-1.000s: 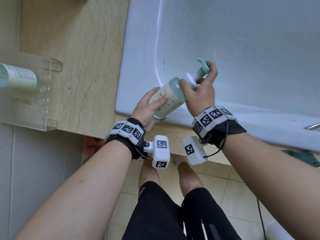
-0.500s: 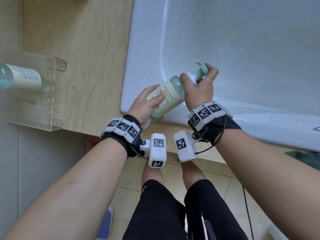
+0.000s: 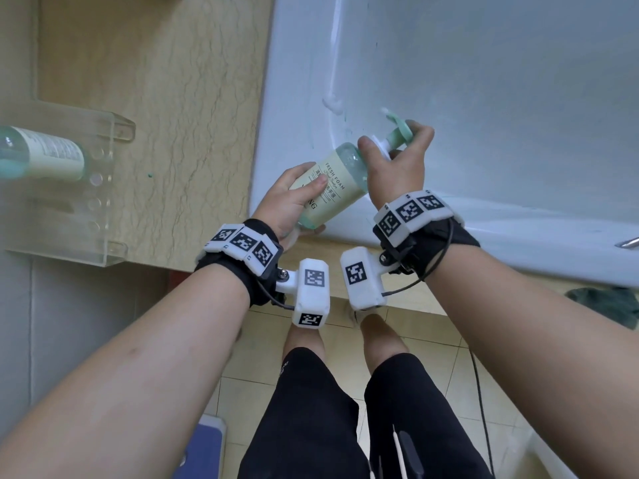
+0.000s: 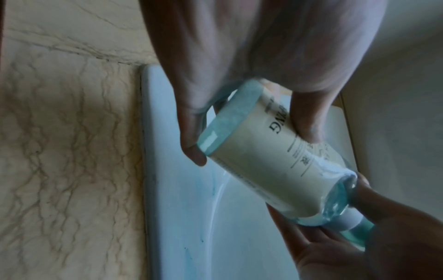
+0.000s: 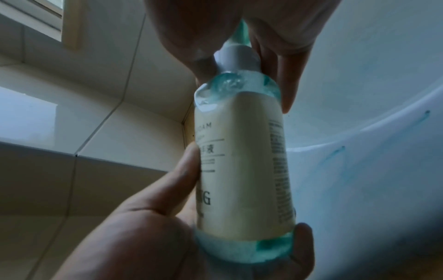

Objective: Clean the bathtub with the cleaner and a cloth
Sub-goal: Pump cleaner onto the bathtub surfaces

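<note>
Over the near corner of the bathtub [image 3: 484,81], both hands are holding one cleaner bottle [image 3: 332,184], which is lying tilted with its base toward the person and its pump head [image 3: 397,133] pointing out over the tub's inner wall. The left hand [image 3: 290,198] is gripping the lower half of the bottle, thumb lying across the cream label and the other fingers wrapping round the underside; the left wrist view is showing a fingertip [image 4: 194,153] curling under the base edge of the bottle [image 4: 271,151]. The right hand [image 3: 397,167] is closing around the neck and pump, thumb sitting against the bottle's shoulder and the fingers curling over the green pump head. From the right wrist view the bottle [image 5: 242,161] is showing its white collar and clear green-tinted shoulder, with right-hand fingers [image 5: 287,75] running down beside it and the left hand [image 5: 143,217] cupping the base.

A small white blob of foam [image 3: 333,105] is sitting on the tub's curved rim edge just beyond the pump, apart from it. Faint blue-green streaks are marking the tub surface [image 5: 359,170]. A dark green cloth [image 3: 608,302] is lying at the right edge of the head view, below the tub's front rim and well apart from both hands. On the left, a second bottle [image 3: 41,157] is resting in a clear acrylic holder [image 3: 103,188] beside the beige stone ledge [image 3: 173,115]
</note>
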Action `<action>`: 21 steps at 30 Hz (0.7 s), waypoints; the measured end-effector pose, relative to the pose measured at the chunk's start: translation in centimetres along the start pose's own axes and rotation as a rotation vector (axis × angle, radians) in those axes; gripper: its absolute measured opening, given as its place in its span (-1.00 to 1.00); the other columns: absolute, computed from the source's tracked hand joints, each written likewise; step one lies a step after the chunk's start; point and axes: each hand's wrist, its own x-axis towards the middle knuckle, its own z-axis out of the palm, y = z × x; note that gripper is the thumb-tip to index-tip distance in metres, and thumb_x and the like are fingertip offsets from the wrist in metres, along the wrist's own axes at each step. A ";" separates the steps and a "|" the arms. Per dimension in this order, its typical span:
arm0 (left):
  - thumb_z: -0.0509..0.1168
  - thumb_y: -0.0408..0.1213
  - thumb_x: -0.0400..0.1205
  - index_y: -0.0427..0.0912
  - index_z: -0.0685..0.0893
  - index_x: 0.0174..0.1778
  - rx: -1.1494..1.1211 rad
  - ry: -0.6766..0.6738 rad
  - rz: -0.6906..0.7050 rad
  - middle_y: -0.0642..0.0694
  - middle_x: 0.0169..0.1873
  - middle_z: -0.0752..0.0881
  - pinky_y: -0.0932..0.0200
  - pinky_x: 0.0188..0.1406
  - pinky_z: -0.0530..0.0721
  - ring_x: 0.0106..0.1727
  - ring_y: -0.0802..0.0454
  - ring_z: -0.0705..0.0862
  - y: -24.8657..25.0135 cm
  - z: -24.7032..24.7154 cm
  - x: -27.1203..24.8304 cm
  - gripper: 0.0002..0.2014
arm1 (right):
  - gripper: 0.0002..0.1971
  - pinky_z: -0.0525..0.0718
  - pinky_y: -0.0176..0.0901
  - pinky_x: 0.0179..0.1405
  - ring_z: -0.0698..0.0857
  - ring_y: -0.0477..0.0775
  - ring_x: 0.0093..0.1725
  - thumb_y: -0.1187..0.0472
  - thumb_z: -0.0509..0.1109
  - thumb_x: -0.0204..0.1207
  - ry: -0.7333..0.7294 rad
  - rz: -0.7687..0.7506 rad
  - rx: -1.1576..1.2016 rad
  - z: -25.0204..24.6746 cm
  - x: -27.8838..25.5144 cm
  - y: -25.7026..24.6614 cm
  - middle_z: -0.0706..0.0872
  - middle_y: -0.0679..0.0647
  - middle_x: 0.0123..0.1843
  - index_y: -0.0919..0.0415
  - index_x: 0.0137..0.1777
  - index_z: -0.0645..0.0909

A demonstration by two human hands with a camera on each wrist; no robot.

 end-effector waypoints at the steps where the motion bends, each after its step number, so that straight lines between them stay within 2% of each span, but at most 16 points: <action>1: 0.33 -0.23 0.66 0.03 0.51 0.35 0.004 -0.001 0.000 -0.09 -0.08 0.73 -0.04 -0.17 0.61 -0.11 -0.12 0.67 0.0 -0.4 -0.1 -0.66 | -0.49 0.62 -0.15 -0.03 0.65 0.05 -0.09 0.11 0.44 0.48 -0.006 -0.003 -0.009 0.2 -0.3 0.0 0.56 0.01 -0.02 0.16 0.33 0.29; 4: 0.33 -0.23 0.66 0.03 0.50 0.37 0.014 -0.018 -0.007 -0.11 -0.02 0.73 -0.06 -0.15 0.62 -0.10 -0.13 0.68 -0.2 -1.8 -0.5 -0.64 | -0.50 0.64 -0.10 0.01 0.67 0.06 -0.03 0.05 0.46 0.46 0.003 0.013 -0.004 1.0 -1.7 0.4 0.61 0.04 0.04 0.10 0.31 0.33; 7: 0.34 -0.24 0.65 0.02 0.49 0.41 0.045 -0.039 -0.022 -0.12 -0.03 0.73 -0.05 -0.10 0.61 -0.09 -0.13 0.68 -0.1 -2.8 -1.0 -0.61 | -0.40 0.62 -0.13 -0.07 0.68 0.06 -0.12 0.01 0.44 0.45 0.037 0.063 0.003 1.6 -3.0 1.0 0.67 0.14 0.05 -0.03 0.43 0.24; 10: 0.34 -0.20 0.65 0.01 0.47 0.47 0.075 -0.053 -0.038 -0.10 -0.01 0.72 -0.15 0.01 0.64 -0.07 -0.12 0.68 -0.3 -3.6 -1.6 -0.56 | -0.36 0.64 -0.07 -0.04 0.68 0.11 -0.14 0.00 0.43 0.42 0.037 0.074 0.002 2.4 -4.0 0.8 0.68 0.22 0.09 -0.06 0.44 0.21; 14: 0.34 -0.17 0.65 0.05 0.47 0.47 0.122 -0.069 -0.044 -0.10 0.07 0.70 -0.22 0.09 0.65 -0.02 -0.12 0.67 -0.3 -5.3 -2.4 -0.55 | -0.36 0.64 -0.05 -0.01 0.67 0.12 -0.14 0.03 0.43 0.41 0.043 0.073 0.024 3.5 -5.2 0.5 0.65 0.16 0.04 -0.03 0.44 0.21; 18: 0.38 -0.20 0.62 0.06 0.49 0.44 0.170 -0.069 -0.035 -0.18 0.26 0.67 -0.28 0.12 0.65 0.02 -0.14 0.68 -0.2 -6.9 -2.9 -0.55 | -0.34 0.63 -0.07 0.02 0.68 0.13 -0.09 0.03 0.44 0.41 0.050 0.086 0.054 4.8 -6.5 1.2 0.65 0.14 0.09 -0.01 0.44 0.19; 21: 0.39 -0.20 0.62 0.04 0.48 0.46 0.173 -0.059 -0.042 -0.21 0.33 0.64 -0.26 0.11 0.66 0.04 -0.14 0.68 -0.9 -7.5 -3.3 -0.52 | -0.34 0.61 -0.10 0.04 0.65 0.10 -0.10 0.07 0.43 0.44 0.063 0.110 0.075 5.2 -7.2 1.9 0.61 0.07 0.08 0.01 0.46 0.17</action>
